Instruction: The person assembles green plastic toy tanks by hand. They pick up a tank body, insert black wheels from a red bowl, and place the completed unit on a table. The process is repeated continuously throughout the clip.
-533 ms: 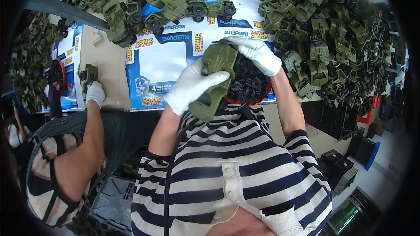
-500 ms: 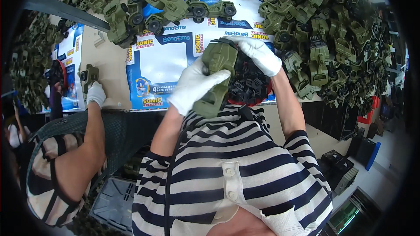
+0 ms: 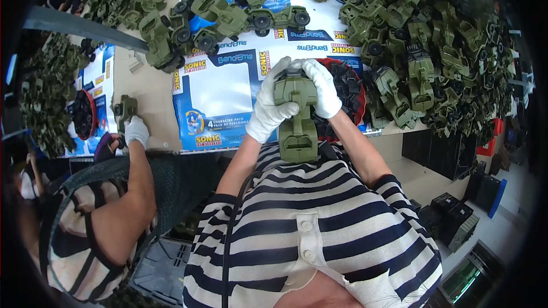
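Observation:
An olive-green toy vehicle (image 3: 298, 137) is held upright in front of my striped shirt, its long body pointing down toward me. My white-gloved left hand (image 3: 269, 108) wraps its left side, the thumb lying across the middle. From the right, my white-gloved right hand (image 3: 323, 88) closes over the vehicle's upper end. A dark strip (image 3: 295, 72) shows at that end between both hands' fingers; what the right fingertips grip behind it is hidden. Just right of the right hand sits a red-rimmed bowl (image 3: 362, 105) full of small black parts, partly covered by my forearm.
Green toy vehicles (image 3: 419, 74) are heaped at the right, with more (image 3: 228, 14) across the back, some with black wheels. Printed blue-and-white sheets (image 3: 220, 88) cover the table. At left, a co-worker's gloved hand (image 3: 136, 130) touches another green vehicle (image 3: 125, 108). A grey bar (image 3: 85, 27) crosses the upper left.
The toy vehicle has turned from tilted to upright and faces me more squarely. My right hand has come left onto its upper end, uncovering more of the red-rimmed bowl.

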A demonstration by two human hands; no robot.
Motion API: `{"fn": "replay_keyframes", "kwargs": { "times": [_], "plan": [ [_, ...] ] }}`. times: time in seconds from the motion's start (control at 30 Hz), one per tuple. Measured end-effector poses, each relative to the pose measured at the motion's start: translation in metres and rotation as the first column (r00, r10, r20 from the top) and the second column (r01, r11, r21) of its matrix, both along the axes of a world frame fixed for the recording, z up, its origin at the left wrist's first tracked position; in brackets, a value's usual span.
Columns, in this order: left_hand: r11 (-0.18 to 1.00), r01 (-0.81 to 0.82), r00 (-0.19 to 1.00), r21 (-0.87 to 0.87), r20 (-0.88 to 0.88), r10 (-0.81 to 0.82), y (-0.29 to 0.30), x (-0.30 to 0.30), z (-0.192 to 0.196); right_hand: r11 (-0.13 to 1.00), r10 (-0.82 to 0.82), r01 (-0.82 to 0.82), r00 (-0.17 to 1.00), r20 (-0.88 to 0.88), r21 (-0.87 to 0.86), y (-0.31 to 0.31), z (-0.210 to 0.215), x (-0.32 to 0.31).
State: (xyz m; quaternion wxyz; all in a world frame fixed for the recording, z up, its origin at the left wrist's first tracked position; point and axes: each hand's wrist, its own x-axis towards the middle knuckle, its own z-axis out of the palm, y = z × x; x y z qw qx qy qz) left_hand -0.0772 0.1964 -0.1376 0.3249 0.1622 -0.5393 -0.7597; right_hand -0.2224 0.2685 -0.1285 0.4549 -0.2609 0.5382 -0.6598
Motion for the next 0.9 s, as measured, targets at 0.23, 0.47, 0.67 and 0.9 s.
{"fn": "replay_keyframes", "kwargs": {
  "times": [0.23, 0.47, 0.67, 0.9],
  "plan": [
    [0.949, -0.175, 0.978, -0.264, 0.069, 0.199, -0.001, -0.005, -0.011, 0.999, -0.045, 0.025, 0.813, -0.581, -0.042, 0.009, 0.018, 0.019],
    [0.888, -0.269, 0.941, -0.374, 0.095, 0.325, 0.014, 0.008, 0.006, 0.989, -0.134, 0.058, 0.749, -0.649, -0.138, 0.011, 0.017, 0.029],
    [0.831, -0.277, 0.922, -0.482, 0.111, 0.371, 0.013, 0.003, 0.005, 0.995, 0.003, -0.060, 0.822, -0.569, -0.082, 0.010, 0.031, 0.020],
    [0.852, -0.299, 0.919, -0.429, 0.111, 0.378, 0.008, 0.007, 0.007, 0.995, 0.069, -0.096, 0.803, -0.592, -0.015, 0.001, 0.030, 0.018]
  ]
}}
